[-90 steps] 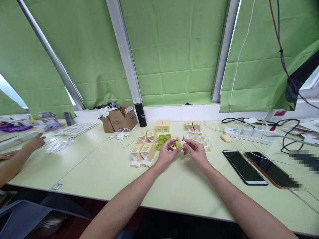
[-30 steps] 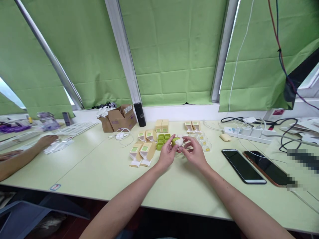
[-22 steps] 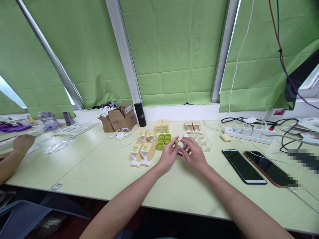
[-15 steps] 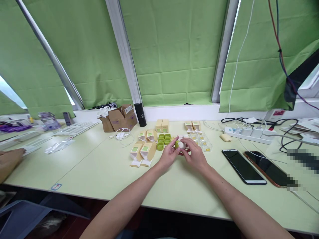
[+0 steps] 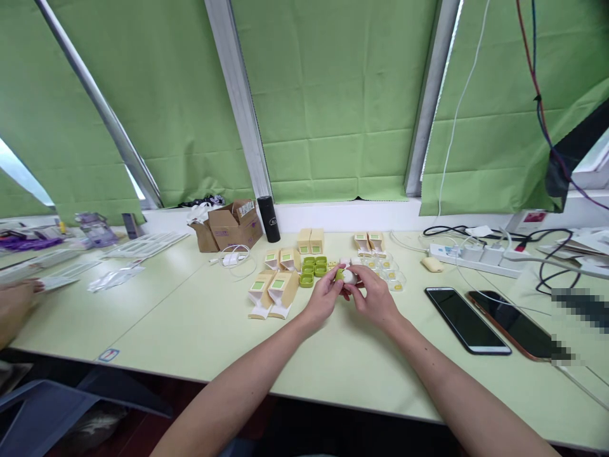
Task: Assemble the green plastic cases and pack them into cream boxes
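Both hands meet over the table around a small rounded green-and-white object [image 5: 349, 277] whose kind I cannot make out. My left hand [image 5: 324, 297] has its fingers closed on the green side. Thumb and fingers of my right hand [image 5: 374, 297] pinch the white side. Just beyond my left hand sit several small green square cups [image 5: 307, 269]. A clear tray with round pockets and yellow spots [image 5: 394, 278] lies behind my right hand, partly covered by it. To the left stand open cream-coloured cartons [image 5: 281, 289] with green-windowed fronts.
More cartons [image 5: 310, 241] stand at the back, near a black bottle [image 5: 269, 219] and a cardboard box [image 5: 235, 227]. Two phones [image 5: 467, 320] lie right, below a power strip [image 5: 478, 252] with tangled cables. At the far left is a brown bag [image 5: 16, 311] with another person's hand [image 5: 32, 285].
The green-and-white object has turned slightly between my fingers, both hands staying in place. At the far left, the brown bag has shifted and another person's hand shows there.
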